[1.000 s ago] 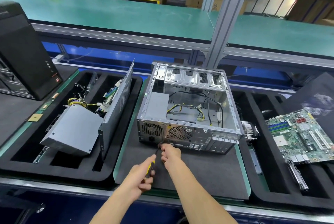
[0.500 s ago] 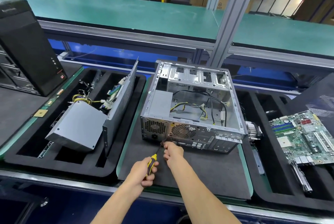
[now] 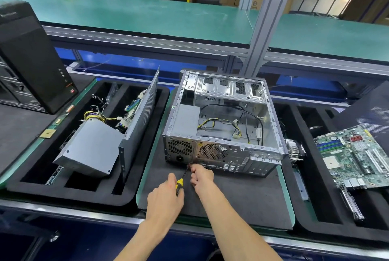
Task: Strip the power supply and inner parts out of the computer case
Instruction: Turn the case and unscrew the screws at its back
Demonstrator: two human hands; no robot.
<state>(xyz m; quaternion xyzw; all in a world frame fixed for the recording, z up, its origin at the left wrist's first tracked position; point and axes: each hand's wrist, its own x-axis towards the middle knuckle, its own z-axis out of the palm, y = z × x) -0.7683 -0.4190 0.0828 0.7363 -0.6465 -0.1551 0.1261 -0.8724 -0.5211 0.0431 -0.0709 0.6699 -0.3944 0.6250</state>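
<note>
- Little has shifted since a second ago: both hands remain at the lower rear edge of the computer case (image 3: pixel 223 134); the camera has tilted a touch, and the screwdriver (image 3: pixel 180 182) is still angled up toward the same screw spot below the mains socket
- left hand (image 3: pixel 166 195) is clenched round the yellow-and-black handle of the screwdriver; right hand (image 3: pixel 201 176) has its fingers curled at the tip, apparently steadying the blade or pinching the screw; which of the two cannot be told
- power supply (image 3: pixel 186 121) sits inside the case, in the rear corner behind the smaller fan grille, with its yellow-and-black cable bundle (image 3: pixel 221 123) trailing loose across the case floor
- Judged handling: the supply is a rigid steel box, fairly heavy and smooth-sided, so it should be gripped across its bare top and side once freed, not by the cables; these are limp and may snag on the case frame
- Case sheet metal looks thin with sharp edges; fingers should stay off the cut rims
- Another power supply (image 3: pixel 92 149) lies in the foam tray left of the case
</note>
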